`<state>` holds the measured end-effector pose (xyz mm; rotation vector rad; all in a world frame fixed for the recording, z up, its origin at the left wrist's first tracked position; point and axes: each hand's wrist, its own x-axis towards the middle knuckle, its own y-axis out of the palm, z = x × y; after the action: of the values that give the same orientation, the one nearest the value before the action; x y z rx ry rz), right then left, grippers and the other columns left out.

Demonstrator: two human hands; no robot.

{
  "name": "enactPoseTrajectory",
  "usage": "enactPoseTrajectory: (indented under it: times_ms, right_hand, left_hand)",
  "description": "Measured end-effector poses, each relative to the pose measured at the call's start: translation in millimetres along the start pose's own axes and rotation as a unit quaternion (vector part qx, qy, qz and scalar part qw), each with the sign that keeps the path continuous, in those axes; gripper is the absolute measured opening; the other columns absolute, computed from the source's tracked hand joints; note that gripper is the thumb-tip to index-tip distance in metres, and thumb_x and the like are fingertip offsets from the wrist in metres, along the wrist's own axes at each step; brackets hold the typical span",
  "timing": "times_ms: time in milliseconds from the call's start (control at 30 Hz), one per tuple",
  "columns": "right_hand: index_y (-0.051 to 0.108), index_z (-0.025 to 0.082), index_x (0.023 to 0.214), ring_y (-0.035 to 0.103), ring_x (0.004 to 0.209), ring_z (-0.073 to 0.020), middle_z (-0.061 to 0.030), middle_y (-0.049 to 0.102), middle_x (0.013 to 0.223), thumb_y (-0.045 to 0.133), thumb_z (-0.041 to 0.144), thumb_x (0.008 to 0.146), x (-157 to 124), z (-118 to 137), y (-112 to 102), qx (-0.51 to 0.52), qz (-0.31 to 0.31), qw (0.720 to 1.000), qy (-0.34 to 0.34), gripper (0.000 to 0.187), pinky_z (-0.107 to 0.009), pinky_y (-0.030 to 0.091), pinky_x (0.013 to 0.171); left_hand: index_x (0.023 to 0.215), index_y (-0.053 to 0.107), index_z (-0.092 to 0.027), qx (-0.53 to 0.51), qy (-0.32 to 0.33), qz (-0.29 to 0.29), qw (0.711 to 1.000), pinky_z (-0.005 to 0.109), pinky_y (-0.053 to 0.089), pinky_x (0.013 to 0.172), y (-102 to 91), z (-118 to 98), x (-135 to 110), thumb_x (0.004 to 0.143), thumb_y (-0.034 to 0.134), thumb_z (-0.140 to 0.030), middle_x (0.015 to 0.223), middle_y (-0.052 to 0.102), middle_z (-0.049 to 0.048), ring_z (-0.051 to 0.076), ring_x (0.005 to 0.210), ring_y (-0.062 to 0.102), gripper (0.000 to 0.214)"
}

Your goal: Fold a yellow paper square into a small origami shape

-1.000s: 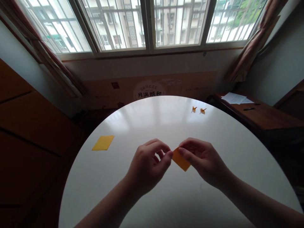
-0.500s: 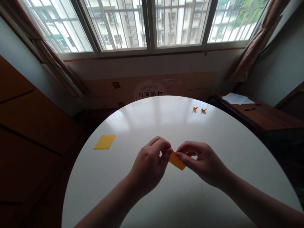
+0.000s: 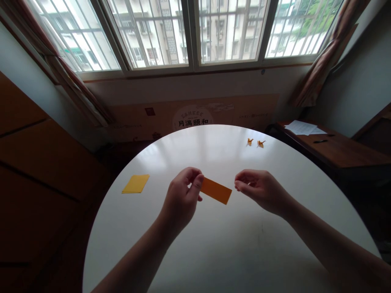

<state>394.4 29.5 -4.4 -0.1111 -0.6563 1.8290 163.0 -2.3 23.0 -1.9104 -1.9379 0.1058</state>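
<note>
My left hand (image 3: 182, 195) pinches the left end of a folded orange paper strip (image 3: 216, 190) and holds it above the round white table (image 3: 220, 244). My right hand (image 3: 259, 189) hovers just right of the strip's free end without touching it; its fingers are curled together with nothing visible in them. A stack of yellow paper squares (image 3: 136, 183) lies on the table to the left. Two small folded orange paper figures (image 3: 255, 142) stand at the table's far right.
A wooden side desk (image 3: 336, 148) with white sheets (image 3: 302, 127) and a dark pen stands at the right. A barred window and curtains fill the back wall, with a printed cardboard panel (image 3: 192, 116) behind the table. Dark wooden panels line the left.
The right hand has let go of the orange paper and drawn off to the right. The left hand moved up and left with the paper, which now shows as a longer strip.
</note>
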Motion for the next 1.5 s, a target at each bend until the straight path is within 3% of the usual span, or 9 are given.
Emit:
enactPoseTrajectory:
  times_ms: [133,300,433,533,667,767,867,1033,1500]
  right_hand:
    - [0.069,0.016,0.097,0.069,0.072,-0.0189,-0.0065,0.071,0.083,0.063,0.036,0.092,1,-7,5,0.06,-0.029,0.998,0.004,0.021,-0.028,0.056,0.058]
    - [0.06,0.028,0.13,0.067,0.091,-0.019,-0.009,0.064,0.118,0.067,0.027,0.091,-9,-1,15,0.091,-0.024,0.989,-0.115,0.04,-0.029,0.059,0.066]
    - [0.063,0.03,0.128,0.062,0.112,-0.0244,-0.0106,0.062,0.125,0.071,0.025,0.089,-12,8,16,0.102,0.004,0.978,-0.183,0.039,-0.034,0.058,0.079]
    - [0.072,0.024,0.103,0.066,0.102,-0.0235,-0.0095,0.068,0.109,0.071,0.028,0.09,-12,14,16,0.134,0.011,0.974,-0.182,0.014,-0.036,0.056,0.082]
    - [0.072,0.019,0.089,0.066,0.079,-0.0198,-0.0063,0.07,0.086,0.068,0.036,0.092,-13,17,18,0.203,0.011,0.976,-0.08,0.018,-0.032,0.055,0.071]
    - [0.071,0.017,0.09,0.063,0.072,-0.0172,-0.0036,0.067,0.079,0.07,0.042,0.091,-14,17,19,0.273,0.023,0.962,0.014,0.025,-0.027,0.052,0.063]
    - [0.071,0.016,0.084,0.059,0.066,-0.0143,-0.0014,0.064,0.072,0.071,0.045,0.089,-15,17,20,0.3,0.042,0.951,0.057,0.029,-0.024,0.049,0.058]
    - [0.071,0.016,0.081,0.057,0.065,-0.0148,-0.0012,0.062,0.07,0.069,0.048,0.089,-17,21,20,0.269,0.058,0.96,0.047,0.033,-0.025,0.047,0.057]
    - [0.072,0.018,0.085,0.058,0.063,-0.0127,0.0001,0.064,0.07,0.074,0.04,0.087,-20,29,23,0.274,0.015,0.961,0.028,0.022,-0.021,0.046,0.055]
  left_hand:
    - [0.088,0.061,-0.015,-0.157,-0.122,-0.028,0.98,0.02,0.051,0.045,1.8,0,6,0.088,0.063,-0.037,0.075,0.055,0.0006,0.012,0.064,0.053,0.022]
    - [0.087,0.06,-0.014,-0.331,-0.307,0.06,0.89,0.013,0.04,0.039,12.8,2,4,0.088,0.062,-0.027,0.074,0.051,-0.0009,0.008,0.055,0.046,0.013]
    - [0.093,0.062,-0.013,-0.366,-0.361,0.124,0.849,0.012,0.038,0.039,21.9,3,-4,0.088,0.061,-0.026,0.081,0.054,0.0008,0.006,0.057,0.05,0.014]
    - [0.094,0.063,-0.014,-0.36,-0.371,0.176,0.838,0.011,0.038,0.039,26.9,3,-9,0.084,0.066,-0.029,0.081,0.052,-0.0004,0.006,0.058,0.05,0.018]
    - [0.087,0.063,-0.014,-0.288,-0.336,0.207,0.872,0.015,0.043,0.04,31.1,5,-12,0.079,0.068,-0.033,0.084,0.055,0.0019,0.009,0.061,0.052,0.021]
    - [0.087,0.064,-0.014,-0.195,-0.222,0.149,0.944,0.018,0.047,0.044,31.3,6,-11,0.082,0.065,-0.038,0.079,0.058,0.0035,0.013,0.066,0.056,0.025]
    - [0.09,0.068,-0.013,-0.155,-0.105,0.089,0.978,0.021,0.05,0.048,27.9,3,-11,0.083,0.066,-0.042,0.07,0.059,0.0025,0.014,0.065,0.057,0.03]
    - [0.09,0.072,-0.011,-0.168,-0.067,0.082,0.98,0.021,0.05,0.044,22.1,-3,-12,0.079,0.074,-0.043,0.065,0.062,0.0022,0.013,0.058,0.056,0.033]
    - [0.076,0.071,-0.013,-0.165,-0.089,0.09,0.978,0.019,0.047,0.043,25.5,-5,-14,0.079,0.073,-0.038,0.057,0.058,-0.0011,0.009,0.048,0.051,0.026]
